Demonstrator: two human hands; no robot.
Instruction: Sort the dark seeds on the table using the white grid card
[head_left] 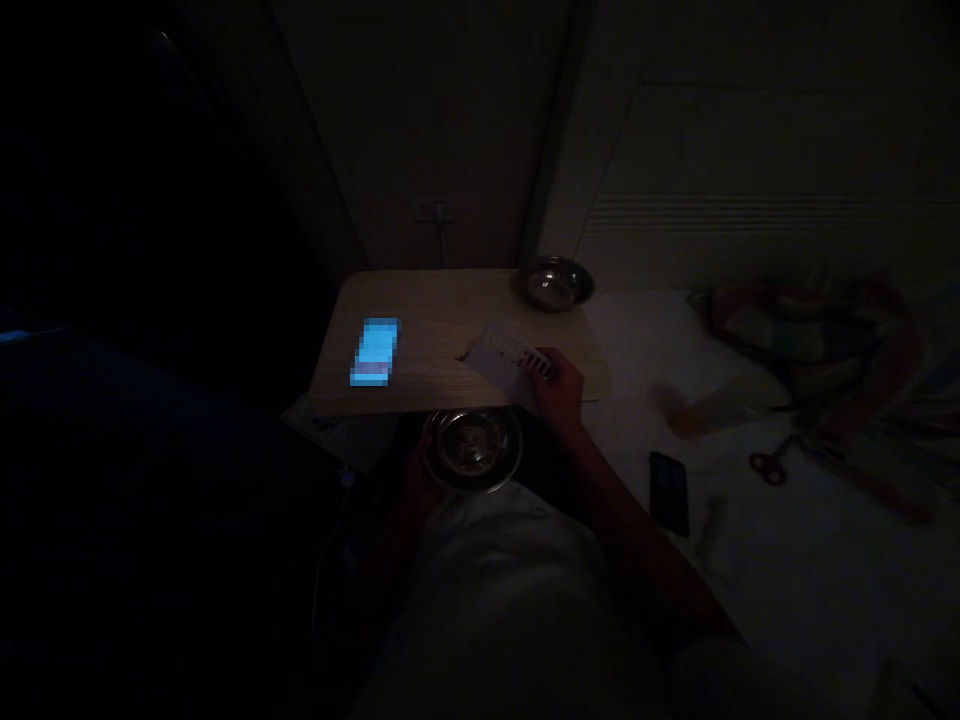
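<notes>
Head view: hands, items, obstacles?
Left hand holds round silver metal bowl by near edge of pale wooden tabletop. Right hand grips flat white slotted piece over tabletop. Rectangular blue-lit screen left, apart from both hands.

Dark phone [669,493] near scissors [777,461]

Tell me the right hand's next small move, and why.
Probably draw the white slotted piece toward the near edge of the table: the right hand holds it beside a small dark patch, and the left hand holds a metal bowl by that edge.
</notes>
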